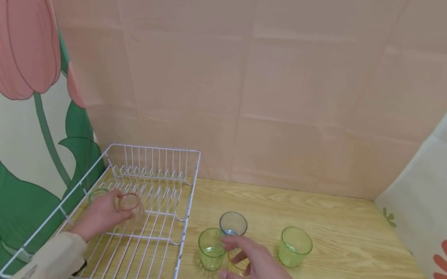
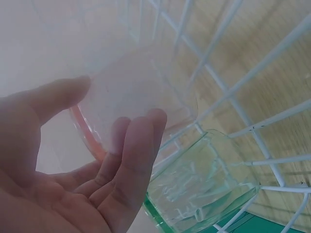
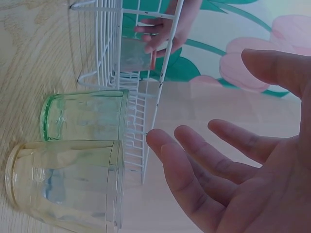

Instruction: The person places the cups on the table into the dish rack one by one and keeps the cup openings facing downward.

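My left hand [image 1: 99, 217] pinches a clear pink-rimmed glass [image 1: 131, 215] between thumb and fingers, inside the white wire dish rack [image 1: 179, 259]. Close beside it in the rack is a green glass [image 2: 199, 189]; the left wrist view shows the two side by side. My right hand [image 1: 267, 276] hovers over the table with fingers spread and bent a little, holding nothing. Partly behind it stands a yellow glass [image 3: 63, 184]. A green glass [image 1: 210, 249] stands left of the fingertips, and a blue-grey glass [image 1: 233, 223] is just behind.
Another green glass [image 1: 295, 247] stands apart on the wooden table [image 1: 341, 255], to the right. The rack's upright plate prongs [image 1: 157, 168] are at its back. A plain pinkish sheet [image 1: 244, 64] closes the rear, with flower-printed sheets [image 1: 8, 27] at both sides.
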### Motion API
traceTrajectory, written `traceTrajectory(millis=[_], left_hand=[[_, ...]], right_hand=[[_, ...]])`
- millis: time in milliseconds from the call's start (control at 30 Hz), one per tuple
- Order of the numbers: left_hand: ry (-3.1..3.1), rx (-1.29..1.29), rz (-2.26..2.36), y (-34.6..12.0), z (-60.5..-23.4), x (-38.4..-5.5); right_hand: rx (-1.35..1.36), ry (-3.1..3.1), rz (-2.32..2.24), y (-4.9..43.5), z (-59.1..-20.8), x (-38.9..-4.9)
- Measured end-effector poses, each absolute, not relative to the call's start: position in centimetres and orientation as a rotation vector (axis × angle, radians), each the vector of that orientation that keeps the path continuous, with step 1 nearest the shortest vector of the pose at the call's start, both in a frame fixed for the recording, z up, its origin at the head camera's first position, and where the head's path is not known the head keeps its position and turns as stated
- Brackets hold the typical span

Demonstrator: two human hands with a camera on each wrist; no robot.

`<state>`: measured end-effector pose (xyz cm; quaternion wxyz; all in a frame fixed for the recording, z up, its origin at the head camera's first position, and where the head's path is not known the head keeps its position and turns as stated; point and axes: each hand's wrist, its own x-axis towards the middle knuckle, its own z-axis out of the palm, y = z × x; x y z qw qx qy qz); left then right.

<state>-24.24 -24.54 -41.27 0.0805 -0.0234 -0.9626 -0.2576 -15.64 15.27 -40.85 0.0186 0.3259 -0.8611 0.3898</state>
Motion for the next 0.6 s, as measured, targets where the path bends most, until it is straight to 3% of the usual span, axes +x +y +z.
traceTrajectory(millis=[600], left_hand=[[-2.916, 0.023, -0.965, -24.93, -41.69, -24.61]], right_hand=[[1.001, -2.670, 1.204, 15.37, -40.80, -15.75]])
